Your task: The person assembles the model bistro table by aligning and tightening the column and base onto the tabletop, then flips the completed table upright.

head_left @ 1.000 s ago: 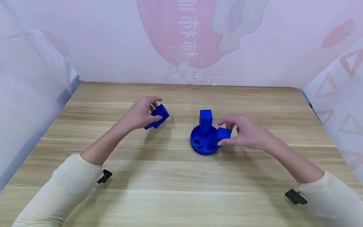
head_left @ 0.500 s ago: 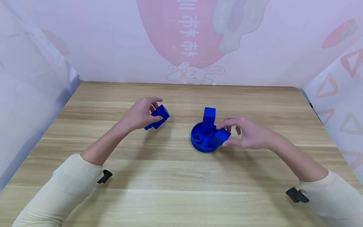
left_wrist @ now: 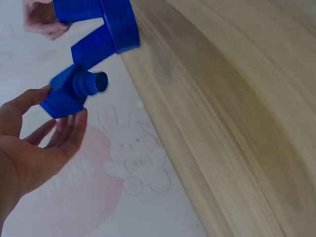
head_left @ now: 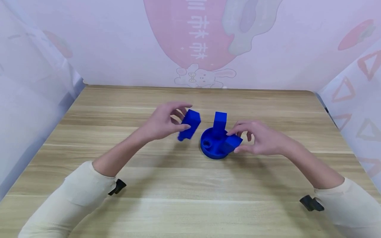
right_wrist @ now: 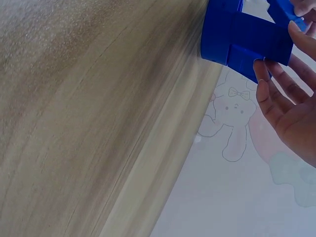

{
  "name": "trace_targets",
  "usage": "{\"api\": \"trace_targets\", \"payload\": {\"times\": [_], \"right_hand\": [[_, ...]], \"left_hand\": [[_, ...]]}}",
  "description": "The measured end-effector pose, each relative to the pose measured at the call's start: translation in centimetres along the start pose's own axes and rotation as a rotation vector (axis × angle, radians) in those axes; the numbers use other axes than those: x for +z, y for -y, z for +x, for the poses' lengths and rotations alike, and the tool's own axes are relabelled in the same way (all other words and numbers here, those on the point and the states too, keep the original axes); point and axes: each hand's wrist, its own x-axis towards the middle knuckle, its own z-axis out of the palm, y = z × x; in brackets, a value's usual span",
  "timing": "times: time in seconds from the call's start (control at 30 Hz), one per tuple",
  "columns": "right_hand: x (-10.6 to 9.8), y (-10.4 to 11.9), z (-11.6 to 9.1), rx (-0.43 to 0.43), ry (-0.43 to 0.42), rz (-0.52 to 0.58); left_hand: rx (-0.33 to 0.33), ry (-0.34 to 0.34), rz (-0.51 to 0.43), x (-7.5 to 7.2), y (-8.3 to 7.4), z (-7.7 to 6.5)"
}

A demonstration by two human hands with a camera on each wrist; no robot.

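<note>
A round blue base (head_left: pixel 215 156) with a raised rim sits on the table, a round socket (head_left: pixel 207 144) showing at its left. One square blue block (head_left: pixel 220 122) stands upright at the back of the base. My right hand (head_left: pixel 259 138) pinches a second blue block (head_left: pixel 232 142), which leans outward at the right of the base. Just left of the base, above the table, my left hand (head_left: pixel 163 122) holds a third blue block (head_left: pixel 190 123) between thumb and fingers. In the left wrist view, a round peg (left_wrist: pixel 94 83) projects from the end of that block.
The wood-grain table (head_left: pixel 190 198) runs back to a pale printed backdrop (head_left: pixel 119 43) with a rabbit drawing. Patterned sheets hang at both sides. A black clip-like piece shows at each sleeve (head_left: pixel 71 198).
My left hand has carried its block rightward, nearer the base. Earlier, the base shifted slightly and the right-hand block tilted outward; my right hand has stayed almost still since.
</note>
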Motion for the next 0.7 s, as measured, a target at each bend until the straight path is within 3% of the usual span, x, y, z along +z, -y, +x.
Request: {"api": "trace_targets", "payload": {"times": [0.1,0.23,0.47,0.7], "right_hand": [[0.0,0.0,0.1,-0.001,0.002,0.002],[0.0,0.0,0.1,0.005,0.009,-0.001],[0.0,0.4,0.2,0.030,0.014,-0.010],[0.1,0.5,0.2,0.047,0.015,-0.011]], "left_hand": [[0.054,0.010,-0.149,1.2,-0.6,0.2],[0.077,0.017,-0.245,2.6,-0.7,0.6],[0.103,0.057,-0.263,3.9,0.5,0.9],[0.109,0.081,-0.260,4.3,0.8,0.9]]}}
